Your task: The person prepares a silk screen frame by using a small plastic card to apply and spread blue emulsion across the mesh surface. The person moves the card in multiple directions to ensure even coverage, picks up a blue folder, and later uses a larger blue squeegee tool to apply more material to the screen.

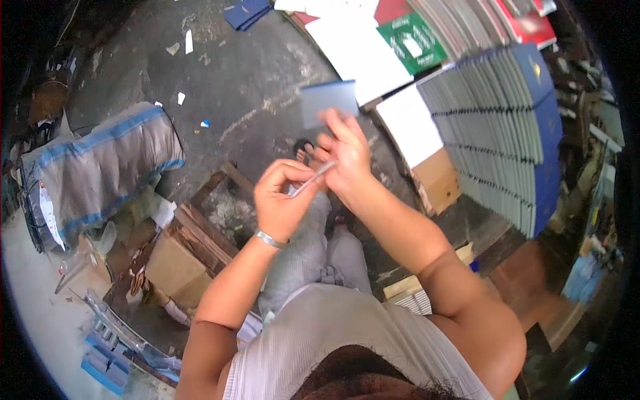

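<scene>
The left fingers (279,171) pinch a thin pale strip (316,175) that slants up toward the right fingers (346,129), which hold a translucent bluish sheet (327,99) at their tips. Well left of the fingers lies a grey bundle (107,172) with blue bands; to their right stand stacked blue-covered books (497,130).

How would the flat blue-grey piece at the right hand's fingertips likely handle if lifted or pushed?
The blue-grey piece looks little bigger than the right hand, so it is probably light. Its straight edges show no obvious sag, suggesting some stiffness. Being flat and rectangular, it would likely slide rather than roll.
</scene>
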The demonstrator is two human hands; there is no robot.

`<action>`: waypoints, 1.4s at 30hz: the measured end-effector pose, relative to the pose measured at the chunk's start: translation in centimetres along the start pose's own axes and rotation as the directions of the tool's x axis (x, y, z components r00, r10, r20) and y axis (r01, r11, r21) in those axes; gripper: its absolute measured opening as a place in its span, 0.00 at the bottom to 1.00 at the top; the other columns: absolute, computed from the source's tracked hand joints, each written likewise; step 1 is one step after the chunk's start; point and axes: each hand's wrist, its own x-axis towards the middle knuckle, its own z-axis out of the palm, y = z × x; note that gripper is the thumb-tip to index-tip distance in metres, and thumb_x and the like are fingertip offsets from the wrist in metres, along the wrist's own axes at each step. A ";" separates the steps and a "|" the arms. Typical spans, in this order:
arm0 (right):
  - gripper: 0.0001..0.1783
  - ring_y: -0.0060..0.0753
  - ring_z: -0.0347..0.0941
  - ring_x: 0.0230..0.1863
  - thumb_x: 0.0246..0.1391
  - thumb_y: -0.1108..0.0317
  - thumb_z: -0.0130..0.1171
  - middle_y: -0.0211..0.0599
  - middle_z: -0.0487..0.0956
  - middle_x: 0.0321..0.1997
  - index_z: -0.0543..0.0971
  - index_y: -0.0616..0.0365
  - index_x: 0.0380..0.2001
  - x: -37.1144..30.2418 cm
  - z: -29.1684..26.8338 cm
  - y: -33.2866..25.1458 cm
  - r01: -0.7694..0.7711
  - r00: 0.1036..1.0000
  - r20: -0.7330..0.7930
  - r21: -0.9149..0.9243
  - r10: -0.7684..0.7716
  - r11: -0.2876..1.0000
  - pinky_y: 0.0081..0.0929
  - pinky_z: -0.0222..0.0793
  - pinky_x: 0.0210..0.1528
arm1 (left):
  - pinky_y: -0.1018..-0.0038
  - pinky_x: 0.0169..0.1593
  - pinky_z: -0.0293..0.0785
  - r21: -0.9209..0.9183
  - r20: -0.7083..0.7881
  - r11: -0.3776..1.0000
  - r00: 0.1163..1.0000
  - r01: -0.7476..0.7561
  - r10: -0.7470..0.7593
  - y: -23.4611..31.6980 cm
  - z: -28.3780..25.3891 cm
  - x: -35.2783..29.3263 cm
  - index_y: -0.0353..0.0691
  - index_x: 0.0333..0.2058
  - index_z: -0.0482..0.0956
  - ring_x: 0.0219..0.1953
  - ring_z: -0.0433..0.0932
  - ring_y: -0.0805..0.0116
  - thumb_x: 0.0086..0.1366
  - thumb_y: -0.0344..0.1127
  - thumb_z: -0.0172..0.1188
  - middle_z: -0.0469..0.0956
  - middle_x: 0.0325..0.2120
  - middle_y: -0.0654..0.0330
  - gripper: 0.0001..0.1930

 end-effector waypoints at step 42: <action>0.19 0.14 0.54 0.14 0.69 0.55 0.42 0.25 0.66 0.17 0.78 0.55 0.35 57.2 12.7 0.3 -0.084 0.977 -0.156 0.335 0.143 0.938 0.14 0.53 0.12 | 0.50 0.63 0.60 0.943 -0.017 0.246 0.770 0.225 -0.638 -52.2 -13.2 86.2 0.45 0.63 0.59 0.62 0.67 0.53 0.26 0.66 0.77 0.68 0.59 0.51 0.64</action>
